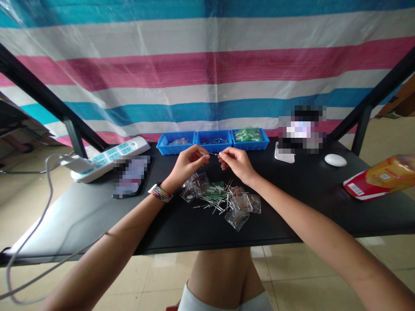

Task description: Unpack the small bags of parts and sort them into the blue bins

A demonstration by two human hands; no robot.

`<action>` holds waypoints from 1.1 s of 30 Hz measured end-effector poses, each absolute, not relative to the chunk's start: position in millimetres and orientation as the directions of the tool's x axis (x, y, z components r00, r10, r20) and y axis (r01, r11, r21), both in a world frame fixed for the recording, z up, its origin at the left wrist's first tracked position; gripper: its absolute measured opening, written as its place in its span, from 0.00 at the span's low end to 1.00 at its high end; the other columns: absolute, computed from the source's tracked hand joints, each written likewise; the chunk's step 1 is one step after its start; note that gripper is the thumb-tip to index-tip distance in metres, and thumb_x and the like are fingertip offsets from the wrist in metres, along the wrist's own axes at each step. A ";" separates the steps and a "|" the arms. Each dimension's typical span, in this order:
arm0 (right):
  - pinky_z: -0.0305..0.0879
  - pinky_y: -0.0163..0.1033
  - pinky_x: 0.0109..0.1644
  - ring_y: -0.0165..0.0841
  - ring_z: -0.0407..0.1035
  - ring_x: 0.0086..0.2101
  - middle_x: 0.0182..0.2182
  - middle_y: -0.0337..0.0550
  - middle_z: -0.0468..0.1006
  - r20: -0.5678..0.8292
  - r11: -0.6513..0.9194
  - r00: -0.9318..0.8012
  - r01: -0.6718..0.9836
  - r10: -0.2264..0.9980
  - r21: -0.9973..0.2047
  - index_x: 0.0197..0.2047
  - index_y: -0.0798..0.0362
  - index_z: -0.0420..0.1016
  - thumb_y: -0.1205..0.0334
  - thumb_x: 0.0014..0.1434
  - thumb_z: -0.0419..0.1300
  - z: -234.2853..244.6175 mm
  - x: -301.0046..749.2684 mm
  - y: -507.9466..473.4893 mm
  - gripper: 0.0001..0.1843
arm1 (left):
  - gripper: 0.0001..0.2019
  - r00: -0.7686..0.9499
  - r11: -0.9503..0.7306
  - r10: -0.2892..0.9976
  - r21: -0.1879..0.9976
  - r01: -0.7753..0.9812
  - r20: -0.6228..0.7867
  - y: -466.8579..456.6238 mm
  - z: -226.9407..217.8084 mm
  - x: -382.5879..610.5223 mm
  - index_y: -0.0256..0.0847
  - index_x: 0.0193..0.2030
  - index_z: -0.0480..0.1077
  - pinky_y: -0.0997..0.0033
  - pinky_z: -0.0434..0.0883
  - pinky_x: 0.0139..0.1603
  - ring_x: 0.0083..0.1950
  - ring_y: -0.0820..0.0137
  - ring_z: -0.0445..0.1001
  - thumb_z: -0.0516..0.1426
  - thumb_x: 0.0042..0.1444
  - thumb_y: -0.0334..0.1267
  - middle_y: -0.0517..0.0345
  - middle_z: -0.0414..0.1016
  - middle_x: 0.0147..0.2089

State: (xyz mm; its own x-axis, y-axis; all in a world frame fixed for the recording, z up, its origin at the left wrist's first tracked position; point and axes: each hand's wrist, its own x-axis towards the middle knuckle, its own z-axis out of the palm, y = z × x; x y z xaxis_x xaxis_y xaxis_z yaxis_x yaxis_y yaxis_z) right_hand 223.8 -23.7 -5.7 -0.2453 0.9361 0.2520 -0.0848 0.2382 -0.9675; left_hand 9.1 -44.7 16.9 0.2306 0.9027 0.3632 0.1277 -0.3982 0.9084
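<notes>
- Black tabletop [81, 207] set before a striped tarp [207, 65] with pink, white and blue bands.
- Left hand [189, 162]: one, with a beaded wristband [161, 193]. The fingertips are pinched narrow on one end of the metal lead [214, 154].
- Right hand [235, 162]: one, fingertips pinched on the other end.
- Metal lead: one, held level between both hands, above the table and in front of the middle tray. It is too fine to make out further.
- Parts pile [220, 198]: just below the hands. It holds clear sachets, loose pins and green pieces, too tangled to count.
- Blue trays [214, 141]: three in a row behind the hands. The contents are hard to read; the right tray shows green.
- Power strip [112, 157]: one, at the far left.
- White rounded object [335, 160]: one, at the right.
- Orange packet [379, 177]: one, cut off by the frame edge.
- Pixelated patches: two, one on each side, contents hidden.
</notes>
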 end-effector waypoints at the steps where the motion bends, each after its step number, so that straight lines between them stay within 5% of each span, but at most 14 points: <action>1: 0.75 0.37 0.29 0.30 0.74 0.24 0.27 0.40 0.81 0.252 0.239 -0.249 -0.083 0.935 -0.968 0.34 0.51 0.79 0.31 0.55 0.73 -6.0 223.7 -23.5 0.29 | 0.14 0.228 -0.405 0.900 0.905 0.130 0.370 -44.0 16.3 8.8 0.40 0.41 0.75 0.73 0.78 0.38 0.37 0.69 0.81 0.70 0.62 0.47 0.56 0.80 0.34; 7: 0.73 0.36 0.28 0.29 0.74 0.24 0.29 0.41 0.82 0.237 0.216 -0.246 -0.109 0.940 -0.970 0.34 0.52 0.80 0.34 0.56 0.72 -8.1 223.2 -23.5 0.27 | 0.13 0.229 -0.431 0.893 0.884 0.180 0.388 -41.9 14.1 7.1 0.39 0.38 0.75 0.72 0.77 0.38 0.36 0.70 0.79 0.68 0.64 0.47 0.56 0.79 0.34; 14: 0.77 0.38 0.33 0.30 0.76 0.26 0.30 0.36 0.80 0.225 0.182 -0.268 -0.176 0.937 -0.967 0.39 0.51 0.78 0.52 0.53 0.75 -4.3 222.6 -28.1 0.16 | 0.18 0.178 -0.434 0.900 0.862 0.262 0.399 -39.6 9.6 5.3 0.39 0.34 0.75 0.71 0.72 0.36 0.33 0.70 0.77 0.65 0.67 0.52 0.54 0.80 0.31; 23: 0.78 0.37 0.32 0.29 0.75 0.26 0.28 0.36 0.79 0.162 0.117 -0.189 -0.228 0.968 -0.966 0.34 0.50 0.78 0.52 0.51 0.76 -8.2 220.5 -25.0 0.16 | 0.25 0.200 -0.435 0.898 0.860 0.267 0.392 -41.0 13.8 6.1 0.39 0.30 0.76 0.69 0.73 0.37 0.33 0.68 0.77 0.62 0.68 0.59 0.53 0.80 0.30; 27: 0.81 0.39 0.33 0.30 0.77 0.28 0.40 0.43 0.86 0.100 0.083 -0.040 -0.308 0.994 -0.948 0.43 0.50 0.81 0.50 0.49 0.76 -7.9 223.9 -9.2 0.21 | 0.24 0.198 -0.428 0.900 0.872 0.239 0.388 -39.9 15.8 5.1 0.39 0.31 0.76 0.69 0.75 0.38 0.34 0.67 0.78 0.61 0.69 0.58 0.53 0.80 0.31; 30: 0.76 0.39 0.26 0.29 0.74 0.24 0.42 0.45 0.86 0.158 0.149 -0.034 -0.176 0.987 -0.973 0.55 0.50 0.83 0.49 0.53 0.74 -6.7 230.4 -1.7 0.28 | 0.23 0.187 -0.416 0.906 0.879 0.233 0.379 -38.4 15.7 4.2 0.39 0.32 0.76 0.68 0.75 0.38 0.33 0.67 0.78 0.61 0.68 0.57 0.53 0.80 0.30; 33: 0.68 0.38 0.22 0.29 0.68 0.19 0.31 0.40 0.83 0.248 0.250 -0.050 0.036 0.967 -0.968 0.52 0.52 0.85 0.51 0.60 0.68 -6.6 233.9 -7.0 0.20 | 0.21 0.178 -0.416 0.907 0.880 0.228 0.383 -37.7 15.0 3.6 0.40 0.32 0.76 0.68 0.74 0.38 0.33 0.67 0.77 0.61 0.68 0.56 0.54 0.79 0.30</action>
State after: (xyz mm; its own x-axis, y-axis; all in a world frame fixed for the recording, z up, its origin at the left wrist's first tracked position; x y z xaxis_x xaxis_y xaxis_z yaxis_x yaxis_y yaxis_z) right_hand 233.9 -7.0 -6.6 -0.0497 0.9675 0.2481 0.0363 0.2500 -0.9676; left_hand 3.6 -37.7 15.0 0.1776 0.9065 0.3829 0.2281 -0.4164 0.8801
